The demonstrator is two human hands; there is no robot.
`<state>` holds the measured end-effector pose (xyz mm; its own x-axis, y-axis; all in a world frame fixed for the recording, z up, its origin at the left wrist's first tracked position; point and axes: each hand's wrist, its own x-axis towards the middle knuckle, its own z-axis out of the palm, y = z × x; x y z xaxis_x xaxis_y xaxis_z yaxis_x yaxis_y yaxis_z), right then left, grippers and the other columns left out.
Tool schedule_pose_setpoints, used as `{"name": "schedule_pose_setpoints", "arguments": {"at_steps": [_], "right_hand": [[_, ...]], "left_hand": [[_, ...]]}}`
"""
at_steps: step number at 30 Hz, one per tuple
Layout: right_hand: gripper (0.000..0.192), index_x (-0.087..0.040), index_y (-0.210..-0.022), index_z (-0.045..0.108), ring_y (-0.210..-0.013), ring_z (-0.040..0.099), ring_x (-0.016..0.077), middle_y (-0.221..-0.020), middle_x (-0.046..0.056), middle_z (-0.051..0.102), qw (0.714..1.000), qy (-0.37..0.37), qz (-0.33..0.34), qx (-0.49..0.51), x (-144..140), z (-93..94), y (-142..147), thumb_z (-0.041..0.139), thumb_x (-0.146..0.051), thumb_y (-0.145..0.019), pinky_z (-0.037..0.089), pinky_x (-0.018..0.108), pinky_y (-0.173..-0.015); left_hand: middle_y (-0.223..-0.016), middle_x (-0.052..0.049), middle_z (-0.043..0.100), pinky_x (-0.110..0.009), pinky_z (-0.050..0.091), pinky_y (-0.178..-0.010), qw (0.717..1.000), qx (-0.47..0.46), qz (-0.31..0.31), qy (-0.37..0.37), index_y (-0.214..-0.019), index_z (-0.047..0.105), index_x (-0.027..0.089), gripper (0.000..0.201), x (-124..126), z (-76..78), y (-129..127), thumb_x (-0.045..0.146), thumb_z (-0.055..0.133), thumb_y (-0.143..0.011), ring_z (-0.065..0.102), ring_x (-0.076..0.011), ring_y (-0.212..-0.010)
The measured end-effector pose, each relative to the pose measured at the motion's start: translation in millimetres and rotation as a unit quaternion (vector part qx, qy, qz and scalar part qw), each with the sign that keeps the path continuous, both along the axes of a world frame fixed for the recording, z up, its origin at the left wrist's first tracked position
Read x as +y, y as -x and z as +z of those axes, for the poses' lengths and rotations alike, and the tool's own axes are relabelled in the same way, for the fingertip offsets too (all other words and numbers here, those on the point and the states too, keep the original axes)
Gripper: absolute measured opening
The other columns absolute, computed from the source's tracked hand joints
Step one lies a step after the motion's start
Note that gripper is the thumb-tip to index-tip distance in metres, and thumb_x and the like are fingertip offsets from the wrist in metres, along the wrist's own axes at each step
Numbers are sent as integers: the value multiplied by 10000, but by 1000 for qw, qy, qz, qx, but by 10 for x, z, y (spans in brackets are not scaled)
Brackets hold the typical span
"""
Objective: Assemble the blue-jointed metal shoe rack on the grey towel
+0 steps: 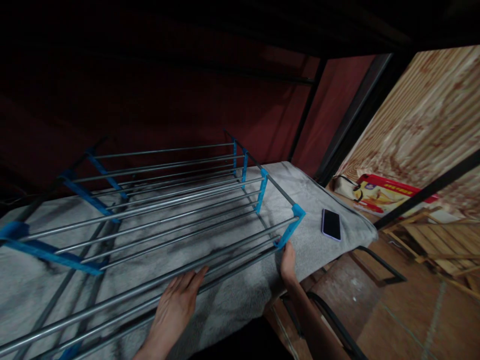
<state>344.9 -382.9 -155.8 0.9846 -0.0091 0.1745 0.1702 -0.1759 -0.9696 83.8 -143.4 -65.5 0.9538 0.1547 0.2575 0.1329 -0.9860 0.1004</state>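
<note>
A shoe rack (168,200) of grey metal tubes joined by blue plastic brackets lies on a grey cloth-covered bed, spanning the left and middle of the view. My left hand (180,300) rests on the front tubes, its fingers laid out over them. At the rack's near right corner, my right hand (288,262) grips the lower end of a blue bracket (290,227); most of its fingers are hidden behind that corner. The near left part of the rack runs out of view.
A phone (331,224) in a purple case lies on the grey cloth (315,200), right of the rack. Dark bed-frame posts (352,120) stand at the right. Beyond them are a red and yellow box (390,192) and a slatted wooden piece (438,245). Black curved metal bars (333,320) are beside my right arm.
</note>
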Motion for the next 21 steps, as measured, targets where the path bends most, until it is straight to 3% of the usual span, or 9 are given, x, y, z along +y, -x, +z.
{"name": "schedule_pose_setpoints", "arguments": {"at_steps": [9, 21], "right_hand": [[493, -205, -862, 658, -925, 633, 277, -913, 124, 701, 1000, 4, -16, -7, -2, -36, -8, 303, -535, -948, 501, 432, -939], [590, -204, -847, 671, -878, 648, 268, -866, 126, 700, 1000, 18, -12, -10, 13, 19, 1, 242, -590, -974, 524, 395, -892]], "left_hand": [[-1020, -57, 706, -333, 488, -821, 1000, 2, -9, -17, -1342, 580, 225, 566, -73, 41, -7, 14, 375, -858, 665, -199, -883], [-1038, -60, 708, -314, 505, -825, 999, -1, -13, -29, -1389, 547, 237, 611, -57, 130, -16, 9, 357, -855, 665, -186, -870]]}}
